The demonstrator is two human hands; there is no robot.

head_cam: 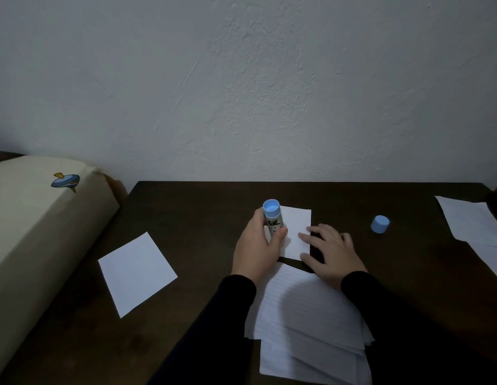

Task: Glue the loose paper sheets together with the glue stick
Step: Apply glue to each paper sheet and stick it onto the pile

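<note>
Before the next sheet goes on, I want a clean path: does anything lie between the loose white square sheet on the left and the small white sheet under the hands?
Nothing visible does. Only bare dark table separates the white square sheet from the small white sheet; the left hand grips the blue glue stick there.

Left hand (255, 245) grips the glue stick (272, 218) while right hand (332, 251) presses a small paper sheet (298, 232).

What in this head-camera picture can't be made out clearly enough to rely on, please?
- Glue stick tip: head view, hidden behind the left hand; contact with the small sheet unclear.
- Glue stick label: too small and dim.
- Paper at right: cut off by the frame edge.
- Lined stack: sleeves cover parts; sheet count unclear.
</note>
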